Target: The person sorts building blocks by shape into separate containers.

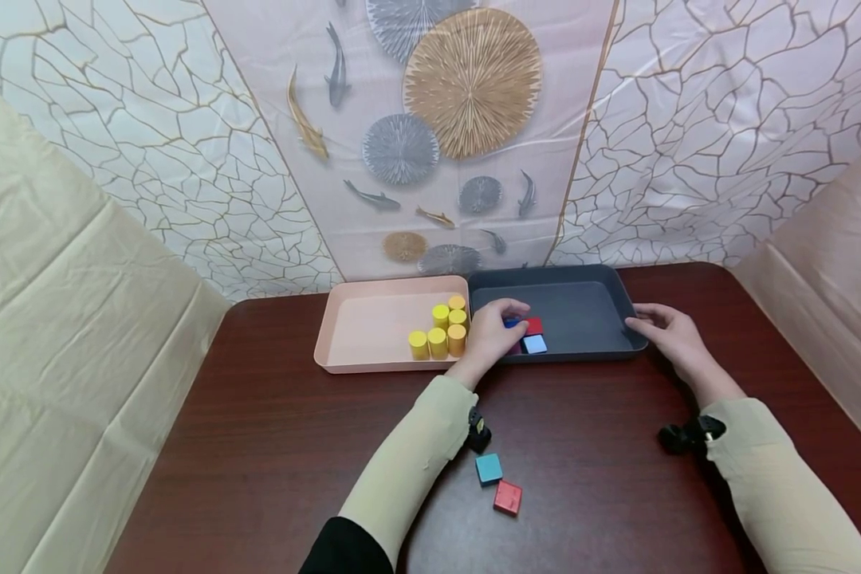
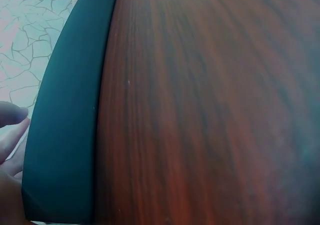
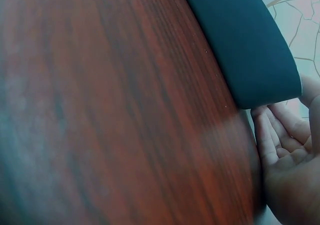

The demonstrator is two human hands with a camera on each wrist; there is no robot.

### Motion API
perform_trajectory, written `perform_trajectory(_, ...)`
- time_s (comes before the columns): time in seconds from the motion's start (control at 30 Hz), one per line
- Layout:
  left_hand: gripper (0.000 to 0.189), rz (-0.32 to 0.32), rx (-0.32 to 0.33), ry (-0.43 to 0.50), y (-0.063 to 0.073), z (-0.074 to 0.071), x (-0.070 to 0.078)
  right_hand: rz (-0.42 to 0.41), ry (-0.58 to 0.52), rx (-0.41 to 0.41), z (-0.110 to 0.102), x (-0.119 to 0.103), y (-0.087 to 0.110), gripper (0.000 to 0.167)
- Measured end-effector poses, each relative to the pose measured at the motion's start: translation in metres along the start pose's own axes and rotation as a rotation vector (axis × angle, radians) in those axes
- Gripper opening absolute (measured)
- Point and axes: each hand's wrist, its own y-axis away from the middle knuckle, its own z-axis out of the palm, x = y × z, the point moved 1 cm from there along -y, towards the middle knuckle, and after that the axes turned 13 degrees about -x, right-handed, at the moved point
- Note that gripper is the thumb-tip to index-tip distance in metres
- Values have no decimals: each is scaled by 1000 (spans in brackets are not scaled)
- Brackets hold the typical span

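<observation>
My left hand (image 1: 489, 331) reaches over the near left part of the dark blue-grey tray (image 1: 581, 307), thumb and forefinger bent around a blue block (image 1: 511, 323). Whether they pinch that block I cannot tell. Beside it lie a red block (image 1: 534, 325) and a light blue block (image 1: 535, 344); a dark red one (image 1: 514, 349) is partly hidden by the hand. In the left wrist view the fingers (image 2: 12, 114) show behind the tray's front wall. My right hand (image 1: 670, 339) grips the tray's right end, its thumb and fingers at the wall in the right wrist view.
Left of the dark tray, against it, stands a pink tray (image 1: 366, 319) with several yellow and orange-yellow cylinders (image 1: 438, 343) at its right side. Nearer on the brown table (image 1: 258, 462) lie a teal block (image 1: 489, 469) and a red block (image 1: 507, 497), right of my left forearm.
</observation>
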Motion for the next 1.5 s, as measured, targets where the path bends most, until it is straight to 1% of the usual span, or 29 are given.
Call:
perform_trajectory(0.33, 28, 59, 22, 7, 5, -2, 1, 25, 15, -1, 0, 0, 0, 63)
perform_trajectory(0.63, 29, 147, -18, 36, 12, -4, 0, 36, 21, 1, -1, 0, 1, 65)
perform_trajectory(0.8, 27, 164, -31, 58, 18, -4, 1, 36, 19, -1, 0, -1, 1, 65)
perform_trajectory(1.0, 25, 189, -50, 103, 28, -6, 10, 28, 21, -4, -1, 0, -1, 65)
perform_trajectory(1.2, 24, 219, -78, 101, 37, -4, 17, 20, 15, -3, -1, 1, -1, 62)
perform_trajectory(1.5, 23, 248, -105, 120, 50, -8, 15, -1, -1, -1, 0, 0, 0, 60)
